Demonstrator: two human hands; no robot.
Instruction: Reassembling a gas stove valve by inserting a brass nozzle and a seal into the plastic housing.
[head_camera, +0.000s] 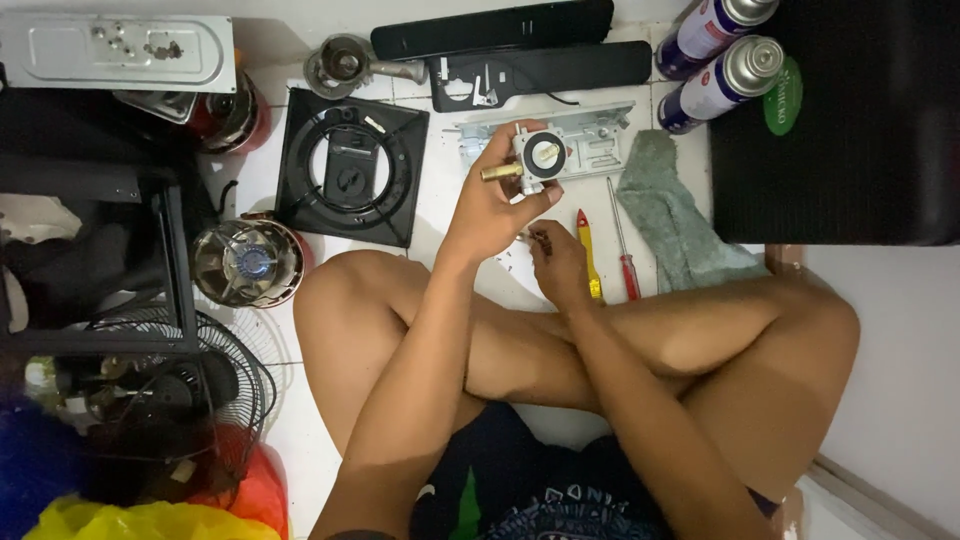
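— What is the left hand (487, 207) doing?

— It is raised over the white floor (440, 215), fingers closed around a small metal valve (535, 155) with a black ring on its face and a brass stub sticking out to the left. The valve sits up in the fingertips, just in front of a grey metal plate (590, 135) lying on the floor.

— And the right hand (558, 262)?

— Lower down, near the crossed legs, its fingertips pinched together over a few tiny dark bits on the floor (too small to tell whether they are screws, or whether one is actually gripped).

— What lies around them?

— Just beside the right hand a yellow-handled tool (588, 258) and a red-handled screwdriver (624, 245), then a grey-green rag (672, 215). Two gas cans (722, 62) lie at the top right beside a black case (850, 140). To the left are a black square burner frame (350, 165), a round burner head (247, 262) and a fan grille (215, 390).
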